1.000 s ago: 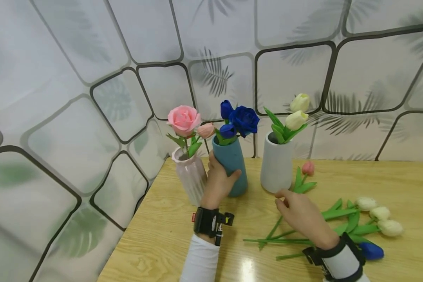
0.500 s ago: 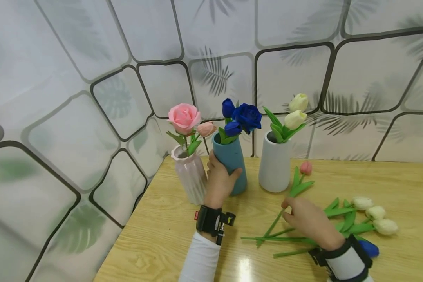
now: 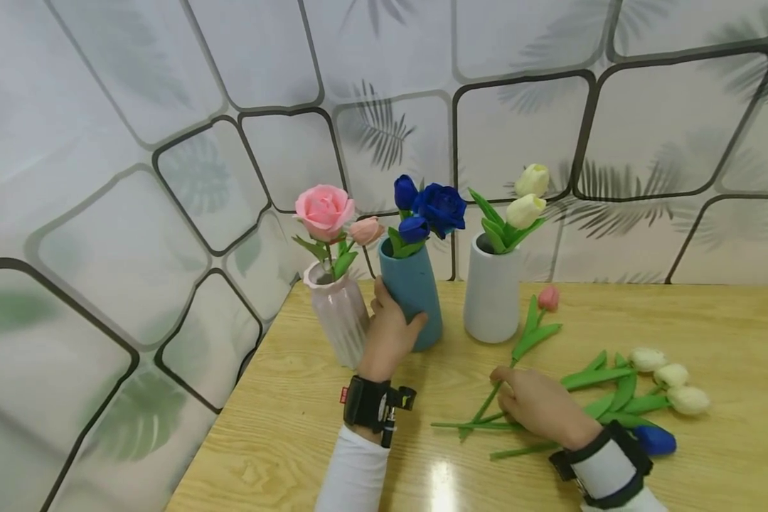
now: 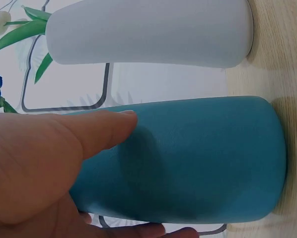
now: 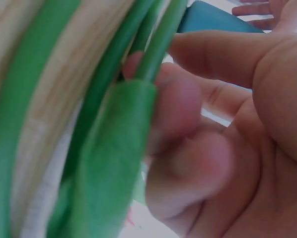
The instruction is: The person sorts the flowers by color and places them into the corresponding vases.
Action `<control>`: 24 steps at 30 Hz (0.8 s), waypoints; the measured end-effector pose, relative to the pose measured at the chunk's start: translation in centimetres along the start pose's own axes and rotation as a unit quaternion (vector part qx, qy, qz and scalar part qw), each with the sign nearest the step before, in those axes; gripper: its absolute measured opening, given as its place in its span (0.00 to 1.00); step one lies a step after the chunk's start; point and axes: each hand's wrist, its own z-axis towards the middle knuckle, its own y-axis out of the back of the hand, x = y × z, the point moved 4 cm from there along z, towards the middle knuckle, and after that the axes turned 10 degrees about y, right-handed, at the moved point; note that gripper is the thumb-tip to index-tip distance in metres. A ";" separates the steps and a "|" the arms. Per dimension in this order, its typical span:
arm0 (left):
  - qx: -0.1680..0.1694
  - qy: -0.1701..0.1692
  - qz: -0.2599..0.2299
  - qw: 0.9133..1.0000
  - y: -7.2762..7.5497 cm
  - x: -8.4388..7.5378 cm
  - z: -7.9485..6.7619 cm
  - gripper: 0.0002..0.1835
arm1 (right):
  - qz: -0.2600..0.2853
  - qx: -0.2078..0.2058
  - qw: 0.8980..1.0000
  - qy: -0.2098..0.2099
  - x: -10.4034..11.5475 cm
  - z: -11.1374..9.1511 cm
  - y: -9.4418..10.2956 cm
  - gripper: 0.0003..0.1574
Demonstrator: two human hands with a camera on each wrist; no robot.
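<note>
My left hand (image 3: 387,338) grips the teal vase (image 3: 412,284) from its left side. In the left wrist view the thumb lies along this vase (image 4: 203,158) and the other fingers go behind it. The vase leans slightly and holds a blue rose (image 3: 441,208) and blue tulips (image 3: 413,229). My right hand (image 3: 540,405) is low over the table, thumb and fingertips pinching the stem of a pink tulip (image 3: 548,299). In the right wrist view the green stem (image 5: 161,44) runs between thumb and curled fingers, which are partly blurred.
A pale pink ribbed vase (image 3: 336,313) with a pink rose (image 3: 323,212) stands left; a white vase (image 3: 491,299) with cream tulips (image 3: 526,210) stands right. Cream tulips (image 3: 688,400) and a blue tulip (image 3: 656,440) lie on the wooden table (image 3: 275,441). A patterned wall rises behind.
My right hand has moved down from beside the white vase to the pink tulip's stem and closed its fingertips there. The left hand keeps its grip on the teal vase.
</note>
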 end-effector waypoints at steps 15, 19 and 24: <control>0.041 -0.024 0.054 0.997 1.1 1.1 -1.7 0.49 | 0.042 -0.094 0.994 -0.044 -1.1 0.2 0.5 0.11; 0.067 -0.009 0.070 0.995 1.4 1.8 -2.0 0.44 | 0.029 -0.092 0.995 -0.030 -1.9 0.2 0.8 0.15; 0.113 -0.006 0.118 0.986 1.9 3.2 -2.1 0.29 | 0.034 -0.073 0.996 -0.028 -2.5 0.2 0.5 0.05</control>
